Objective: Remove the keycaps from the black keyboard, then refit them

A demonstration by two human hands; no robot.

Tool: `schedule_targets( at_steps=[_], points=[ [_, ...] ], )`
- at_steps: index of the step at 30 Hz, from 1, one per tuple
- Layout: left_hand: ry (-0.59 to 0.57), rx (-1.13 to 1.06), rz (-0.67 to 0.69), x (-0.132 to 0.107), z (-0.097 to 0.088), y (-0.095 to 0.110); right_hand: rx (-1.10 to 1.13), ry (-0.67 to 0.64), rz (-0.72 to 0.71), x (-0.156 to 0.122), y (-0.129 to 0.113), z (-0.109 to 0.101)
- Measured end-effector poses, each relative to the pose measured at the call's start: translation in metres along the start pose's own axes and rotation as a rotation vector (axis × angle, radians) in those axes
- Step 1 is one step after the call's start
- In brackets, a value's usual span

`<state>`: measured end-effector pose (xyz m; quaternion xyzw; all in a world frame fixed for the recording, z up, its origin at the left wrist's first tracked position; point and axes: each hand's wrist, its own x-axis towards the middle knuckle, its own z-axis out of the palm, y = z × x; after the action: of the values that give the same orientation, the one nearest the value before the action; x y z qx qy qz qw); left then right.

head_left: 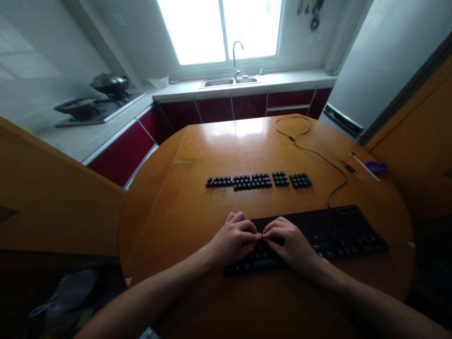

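A black keyboard (335, 230) lies near the front of the wooden table, its right part reaching out beyond my hands. Over its left part, my left hand (240, 238) and my right hand (287, 240) meet fingertip to fingertip. Both hands are closed in a pinch just above the keys; whatever sits between the fingertips is too small and dark to name. Part of the keyboard is hidden beneath my hands. Behind it, loose black keycaps (252, 181) stand in rows, split into several groups.
From the keyboard a cable (318, 153) runs to a loop at the table's (197, 207) far right. A small tool (349, 167), a white stick (365, 167) and a purple cloth (377, 166) lie near the right edge. Beyond are a sink (219, 83) and a stove (106, 115).
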<state>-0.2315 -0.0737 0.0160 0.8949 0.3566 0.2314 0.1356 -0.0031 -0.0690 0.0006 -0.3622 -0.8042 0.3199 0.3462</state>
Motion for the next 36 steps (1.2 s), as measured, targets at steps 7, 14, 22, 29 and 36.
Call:
schedule_targets(
  at_steps=[7, 14, 22, 29, 36],
  points=[
    [0.010, -0.053, -0.068, -0.001, 0.002, 0.002, -0.063, -0.001, -0.057, -0.002, -0.001, 0.001],
    [0.027, 0.000, 0.047, 0.001, -0.004, 0.000, -0.146, -0.013, -0.094, -0.001, -0.003, 0.001],
    [0.019, 0.161, 0.131, -0.001, -0.004, 0.005, -0.349, -0.100, -0.055, -0.002, -0.014, -0.005],
    [0.038, 0.169, 0.118, -0.001, 0.002, 0.005, -0.391, -0.133, -0.037, -0.003, -0.014, -0.003],
    [0.116, 0.109, 0.105, 0.000, 0.008, 0.004, -0.283, -0.061, -0.052, -0.001, -0.013, 0.000]
  ],
)
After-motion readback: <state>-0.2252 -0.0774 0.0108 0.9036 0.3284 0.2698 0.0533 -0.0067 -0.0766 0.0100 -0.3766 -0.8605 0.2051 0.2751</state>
